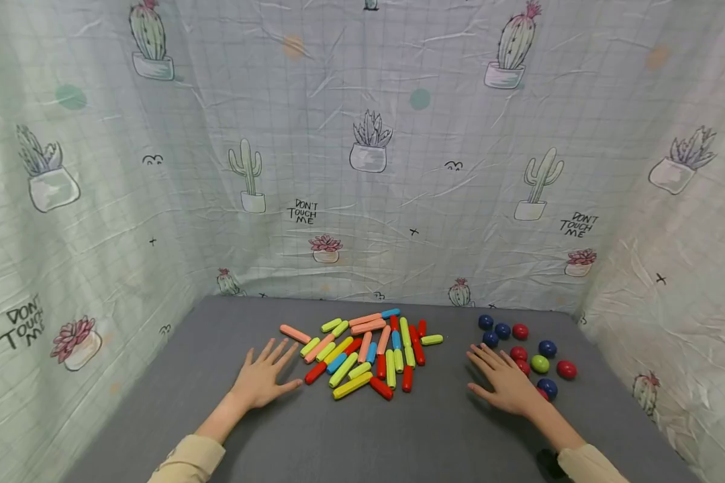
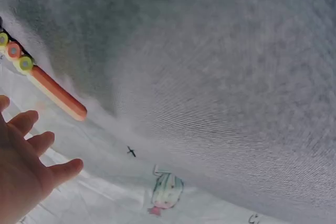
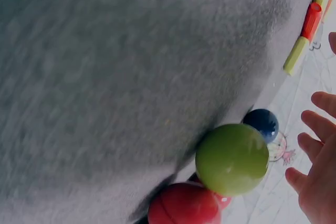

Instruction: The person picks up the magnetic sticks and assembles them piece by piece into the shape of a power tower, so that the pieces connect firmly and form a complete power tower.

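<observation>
Many short coloured sticks lie in a loose heap mid-table, among them a salmon stick (image 1: pixel 295 334), a yellow stick (image 1: pixel 352 386) and a red stick (image 1: pixel 381 388). My left hand (image 1: pixel 263 377) is spread palm down at the heap's left side, its thumb close to a red stick's end. On the right, my right hand (image 1: pixel 503 380) has its fingers spread beside a group of small balls, including a green ball (image 1: pixel 540 363), a red ball (image 1: pixel 566 369) and a blue ball (image 1: pixel 547 348). Neither hand holds anything. Part of the ball group is hidden behind the right hand.
A dark grey tabletop (image 1: pixel 362 436) carries everything. Cloth with cactus prints (image 1: pixel 368 221) hangs behind it and along both sides. Near the right sleeve sits a black object (image 1: pixel 551 463), partly covered.
</observation>
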The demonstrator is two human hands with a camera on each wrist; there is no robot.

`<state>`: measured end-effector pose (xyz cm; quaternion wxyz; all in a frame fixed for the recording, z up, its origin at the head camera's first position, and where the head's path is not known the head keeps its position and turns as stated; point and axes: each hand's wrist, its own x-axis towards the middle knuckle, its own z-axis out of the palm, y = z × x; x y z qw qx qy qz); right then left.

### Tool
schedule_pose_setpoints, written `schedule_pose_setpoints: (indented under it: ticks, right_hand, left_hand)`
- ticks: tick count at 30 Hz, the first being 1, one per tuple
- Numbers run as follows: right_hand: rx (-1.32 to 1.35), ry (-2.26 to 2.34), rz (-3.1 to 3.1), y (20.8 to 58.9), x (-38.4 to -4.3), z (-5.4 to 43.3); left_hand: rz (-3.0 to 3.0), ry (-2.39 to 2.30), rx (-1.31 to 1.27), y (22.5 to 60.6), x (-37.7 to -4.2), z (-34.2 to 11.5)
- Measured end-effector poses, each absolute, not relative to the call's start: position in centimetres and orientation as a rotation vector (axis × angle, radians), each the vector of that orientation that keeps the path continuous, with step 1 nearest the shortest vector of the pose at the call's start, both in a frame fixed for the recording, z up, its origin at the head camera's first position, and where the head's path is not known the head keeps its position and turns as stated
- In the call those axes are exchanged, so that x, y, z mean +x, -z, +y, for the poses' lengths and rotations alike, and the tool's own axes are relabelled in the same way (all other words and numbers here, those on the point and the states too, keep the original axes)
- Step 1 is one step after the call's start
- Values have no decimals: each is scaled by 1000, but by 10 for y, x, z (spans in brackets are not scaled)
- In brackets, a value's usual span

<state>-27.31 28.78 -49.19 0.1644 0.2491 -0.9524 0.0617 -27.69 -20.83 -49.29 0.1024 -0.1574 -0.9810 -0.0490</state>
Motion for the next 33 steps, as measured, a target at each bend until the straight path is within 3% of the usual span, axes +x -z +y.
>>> schedule_pose_setpoints:
  ticks: [15,33]
  right_hand:
    - [661,-157,-2685,470,-269,306]
    - [561,-214,-2567,465,-287,322]
  left_hand:
    - [-2862,179,-694,474,-274,-149]
    - [-2567,-9,-1058,464,-276,-55]
